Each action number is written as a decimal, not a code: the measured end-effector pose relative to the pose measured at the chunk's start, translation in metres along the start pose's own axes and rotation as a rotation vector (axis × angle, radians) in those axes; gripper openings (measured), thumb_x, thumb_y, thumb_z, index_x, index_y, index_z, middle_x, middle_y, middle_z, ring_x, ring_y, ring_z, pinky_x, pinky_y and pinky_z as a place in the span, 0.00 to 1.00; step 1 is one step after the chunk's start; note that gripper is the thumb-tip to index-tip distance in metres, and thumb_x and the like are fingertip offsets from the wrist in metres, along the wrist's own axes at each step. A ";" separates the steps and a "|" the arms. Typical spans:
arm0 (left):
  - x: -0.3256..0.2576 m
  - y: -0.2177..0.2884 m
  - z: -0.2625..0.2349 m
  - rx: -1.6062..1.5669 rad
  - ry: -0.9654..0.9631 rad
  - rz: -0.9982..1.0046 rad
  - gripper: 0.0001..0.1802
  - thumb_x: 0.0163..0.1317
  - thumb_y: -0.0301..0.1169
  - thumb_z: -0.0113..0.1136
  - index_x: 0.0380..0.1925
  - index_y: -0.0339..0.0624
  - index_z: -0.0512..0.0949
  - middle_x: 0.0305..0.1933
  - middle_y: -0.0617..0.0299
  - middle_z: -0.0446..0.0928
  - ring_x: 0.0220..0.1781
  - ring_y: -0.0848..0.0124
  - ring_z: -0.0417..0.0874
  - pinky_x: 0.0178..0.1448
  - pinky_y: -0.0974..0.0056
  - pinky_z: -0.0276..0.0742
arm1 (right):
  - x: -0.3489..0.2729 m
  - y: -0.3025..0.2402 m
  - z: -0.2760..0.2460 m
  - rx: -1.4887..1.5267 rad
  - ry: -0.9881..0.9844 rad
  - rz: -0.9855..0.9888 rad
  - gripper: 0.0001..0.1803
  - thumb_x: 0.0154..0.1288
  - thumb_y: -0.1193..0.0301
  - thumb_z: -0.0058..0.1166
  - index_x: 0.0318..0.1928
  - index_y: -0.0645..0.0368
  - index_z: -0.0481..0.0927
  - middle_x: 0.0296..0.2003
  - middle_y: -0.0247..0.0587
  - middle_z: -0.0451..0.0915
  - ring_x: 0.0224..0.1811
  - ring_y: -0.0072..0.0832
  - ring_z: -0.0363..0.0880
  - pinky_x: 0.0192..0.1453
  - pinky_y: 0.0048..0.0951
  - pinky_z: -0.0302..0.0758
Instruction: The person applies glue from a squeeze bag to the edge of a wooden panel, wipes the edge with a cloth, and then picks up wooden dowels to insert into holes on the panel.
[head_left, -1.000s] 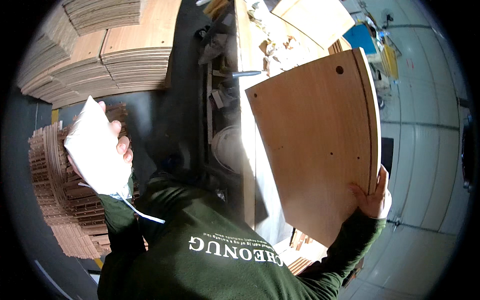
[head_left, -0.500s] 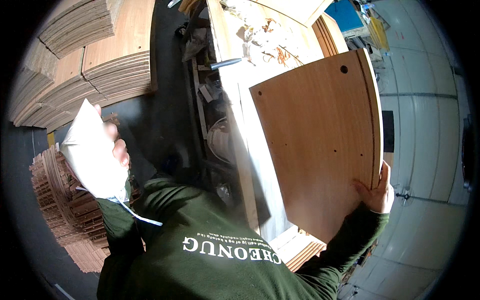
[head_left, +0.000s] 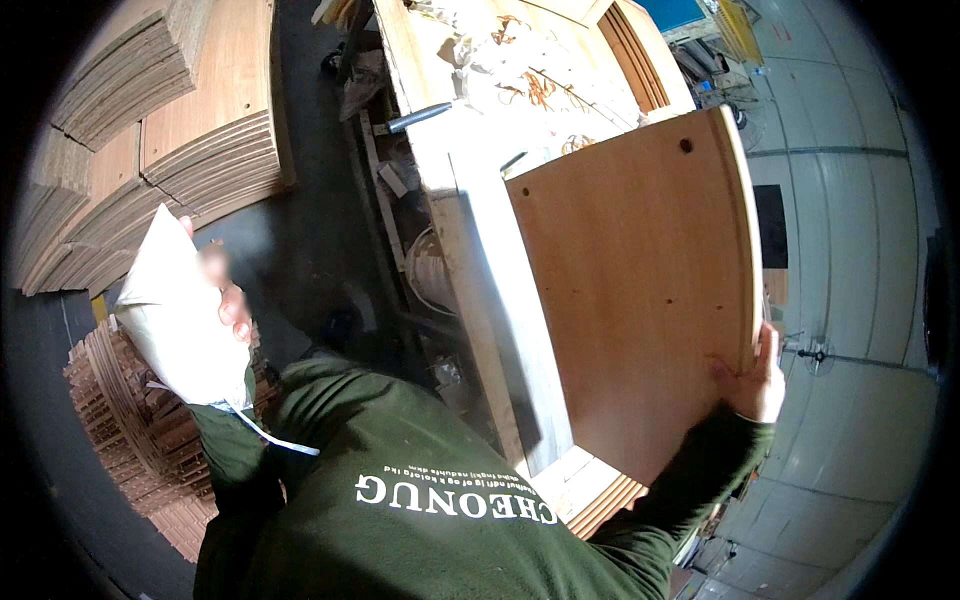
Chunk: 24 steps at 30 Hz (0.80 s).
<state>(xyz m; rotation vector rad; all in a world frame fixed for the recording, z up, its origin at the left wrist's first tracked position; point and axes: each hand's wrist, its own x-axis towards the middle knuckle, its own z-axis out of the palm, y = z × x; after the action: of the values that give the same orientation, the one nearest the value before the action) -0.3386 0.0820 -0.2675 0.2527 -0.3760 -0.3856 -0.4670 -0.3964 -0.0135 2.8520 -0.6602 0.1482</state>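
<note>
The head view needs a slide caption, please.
Right hand grips a drilled wooden panel; left hand holds a white object.

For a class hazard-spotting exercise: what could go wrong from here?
Only the right hand holds the large wooden panel, at its edge, while the left hand holds a white object, so the panel might slip or tip. The dark rod-shaped tool appears to jut over the side of the bench and could be knocked off.

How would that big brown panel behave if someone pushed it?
The brown panel is probably stiff: its broad face looks flat, without sagging. It seems unlikely to roll, with a flat, cornered shape. It may tip or swing, since the right hand holds it by one edge.
</note>
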 end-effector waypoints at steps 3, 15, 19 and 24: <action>0.001 -0.004 0.005 0.000 0.099 -0.069 0.44 0.58 0.52 0.52 0.66 0.51 0.41 0.55 0.44 0.64 0.40 0.53 0.74 0.39 0.47 0.72 | -0.003 0.020 0.071 -0.084 -0.007 -0.009 0.41 0.37 0.59 0.70 0.54 0.49 0.63 0.33 0.51 0.80 0.36 0.48 0.80 0.36 0.40 0.76; 0.010 0.001 0.014 -0.028 0.083 -0.156 0.48 0.55 0.52 0.55 0.67 0.50 0.40 0.55 0.44 0.62 0.41 0.53 0.74 0.40 0.47 0.72 | -0.006 0.048 0.000 -0.003 0.016 0.087 0.42 0.37 0.64 0.71 0.55 0.53 0.63 0.31 0.45 0.81 0.32 0.40 0.82 0.34 0.36 0.78; 0.014 -0.011 0.010 -0.024 0.023 -0.150 0.47 0.56 0.51 0.55 0.67 0.50 0.39 0.56 0.44 0.62 0.41 0.52 0.73 0.40 0.47 0.72 | -0.002 0.047 0.075 -0.044 -0.037 0.130 0.40 0.35 0.60 0.71 0.52 0.47 0.66 0.34 0.46 0.80 0.37 0.44 0.80 0.38 0.38 0.76; 0.019 -0.010 0.019 -0.025 -0.030 -0.145 0.47 0.56 0.51 0.55 0.67 0.51 0.39 0.56 0.45 0.62 0.42 0.52 0.73 0.41 0.47 0.71 | -0.003 0.042 0.033 -0.118 -0.073 0.126 0.37 0.38 0.58 0.70 0.50 0.47 0.64 0.30 0.46 0.81 0.33 0.43 0.82 0.36 0.40 0.78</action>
<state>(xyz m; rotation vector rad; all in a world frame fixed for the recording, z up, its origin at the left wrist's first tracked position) -0.3331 0.0621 -0.2480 0.2512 -0.3835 -0.5371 -0.4865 -0.4396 -0.0380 2.7142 -0.8347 0.0242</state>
